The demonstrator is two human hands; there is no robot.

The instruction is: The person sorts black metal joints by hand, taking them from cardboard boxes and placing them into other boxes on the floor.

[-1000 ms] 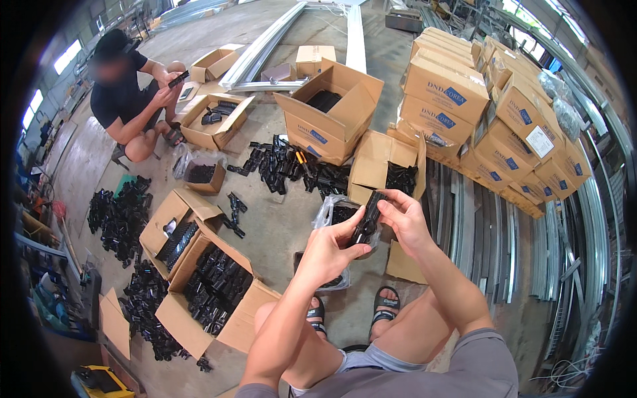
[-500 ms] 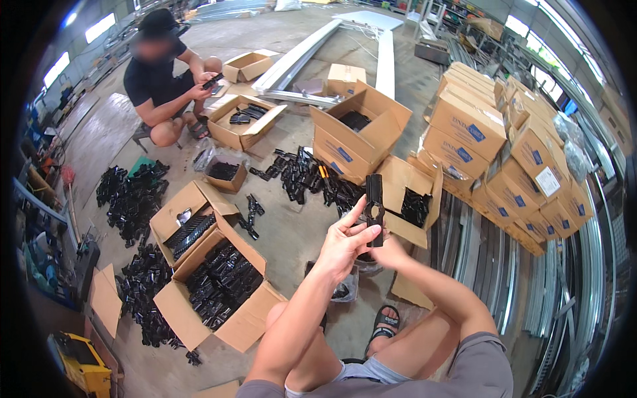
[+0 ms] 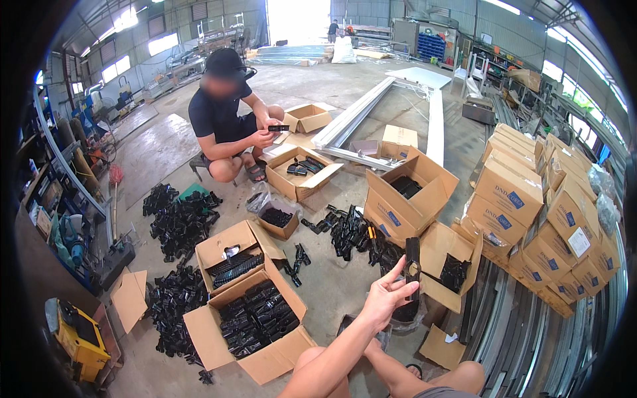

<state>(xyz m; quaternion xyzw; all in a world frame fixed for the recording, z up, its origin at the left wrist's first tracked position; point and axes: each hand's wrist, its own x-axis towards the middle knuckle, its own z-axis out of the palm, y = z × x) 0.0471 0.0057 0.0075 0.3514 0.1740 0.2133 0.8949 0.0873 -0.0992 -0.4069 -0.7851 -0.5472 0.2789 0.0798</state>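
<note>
1. Left hand (image 3: 390,297) is upright, forearm (image 3: 342,353) angled between 1 and 2 o'clock; thumb and fingers clamp the black part (image 3: 413,253).
2. Right hand (image 3: 373,349) is largely hidden; finger state cannot be determined.
3. Black part is at 4 o'clock from view centre, long axis 12-to-6, free end pointing toward 12.

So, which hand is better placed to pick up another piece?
Probably the right: the right arm reaches low near a plastic bag, but the left forearm hides whether its hand is free. The left hand already holds a black part.
</note>
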